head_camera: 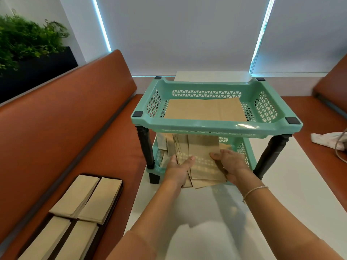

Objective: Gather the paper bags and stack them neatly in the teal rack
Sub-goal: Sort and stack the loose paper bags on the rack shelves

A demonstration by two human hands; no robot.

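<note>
A two-tier teal rack (212,126) with black legs stands on the white table (216,212). A flat brown paper bag (204,110) lies in its top tray. A loose pile of brown paper bags (203,158) sits half inside the lower tray, its near ends sticking out over the front edge. My left hand (180,168) grips the pile's left side, thumb on top. My right hand (230,163) holds the right side, thumb pressed on the top bag. The back of the lower tray is hidden by the top tray.
On the orange bench seat at the left lies a black tray (78,211) with several stacks of pale paper bags. A crumpled white cloth (326,140) and a cable lie at the right. A planter with greenery (28,40) stands behind the bench back.
</note>
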